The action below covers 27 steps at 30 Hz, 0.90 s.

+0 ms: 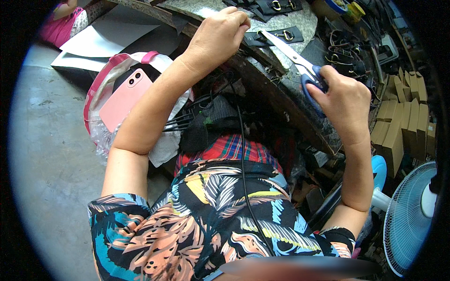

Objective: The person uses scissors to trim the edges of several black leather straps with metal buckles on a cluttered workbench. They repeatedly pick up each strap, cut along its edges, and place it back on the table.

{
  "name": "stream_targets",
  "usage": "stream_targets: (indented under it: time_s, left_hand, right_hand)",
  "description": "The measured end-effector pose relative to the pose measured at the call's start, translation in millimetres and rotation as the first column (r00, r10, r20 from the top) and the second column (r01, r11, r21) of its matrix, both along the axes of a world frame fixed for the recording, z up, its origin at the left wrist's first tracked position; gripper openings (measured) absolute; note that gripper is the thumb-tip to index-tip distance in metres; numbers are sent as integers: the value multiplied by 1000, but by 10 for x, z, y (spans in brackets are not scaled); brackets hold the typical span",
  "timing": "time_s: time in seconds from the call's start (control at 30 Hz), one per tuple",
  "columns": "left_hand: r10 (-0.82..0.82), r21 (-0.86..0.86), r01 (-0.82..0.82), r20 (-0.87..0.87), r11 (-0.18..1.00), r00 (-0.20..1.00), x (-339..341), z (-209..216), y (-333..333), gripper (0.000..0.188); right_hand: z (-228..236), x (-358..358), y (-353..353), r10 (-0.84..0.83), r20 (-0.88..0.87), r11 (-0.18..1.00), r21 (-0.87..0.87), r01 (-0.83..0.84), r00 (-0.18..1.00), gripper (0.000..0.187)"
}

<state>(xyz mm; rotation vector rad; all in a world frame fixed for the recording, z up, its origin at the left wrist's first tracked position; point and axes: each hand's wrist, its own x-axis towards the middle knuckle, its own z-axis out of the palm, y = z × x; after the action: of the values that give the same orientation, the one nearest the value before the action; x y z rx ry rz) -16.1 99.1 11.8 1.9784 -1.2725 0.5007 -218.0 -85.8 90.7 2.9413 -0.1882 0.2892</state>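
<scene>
Head view has your workbench (276,100) running from 12 o'clock to 3 o'clock, its dark, worn front edge slanting down just beyond your lap. On it a pale mottled slab (309,24) spreads at 1 o'clock, bearing a black strap (295,33) with gold-coloured metal fittings; more black straps (276,5) lie beyond it. Gray floor (51,140) fills 9 o'clock. White sheets (103,37) lie between 10 and 11, and a pink phone (126,100) sits on a pink-and-white bag (86,110) at 10. Cardboard boxes (391,145) stand at 3 o'clock, a fan (398,225) at 4.

Your right hand (344,100), between 2 and 3, is closed round the blue handles of the scissors (290,52), whose tips point toward 12 over the strap; whether they touch it can't be made out. Your left hand (222,35), at 12, has its fingers drawn together near the strap's left end; you can't tell whether they pinch anything.

Your widest room to move lies toward 9 o'clock, past the bag. On the right, the boxes and fan hem in your arm, and a black cable (241,140) runs down the middle.
</scene>
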Motion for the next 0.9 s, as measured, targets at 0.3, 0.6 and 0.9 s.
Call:
stream_targets:
  time_s: [0.3, 0.6, 0.9]
  left_hand:
    - [-78, 89, 87, -102, 992, 992, -38, -34, 101, 24]
    - [-97, 64, 102, -79, 993, 992, -12, 0, 67, 37]
    - [-105, 59, 114, -145, 992, 984, -20, 32, 67, 39]
  right_hand:
    - [-66, -181, -41, 37, -5, 996, 77, -36, 999, 29]
    - [-154, -153, -11, 93, 44, 994, 55, -96, 995, 31]
    - [-277, -166, -33, 90, 71, 990, 102, -97, 993, 30]
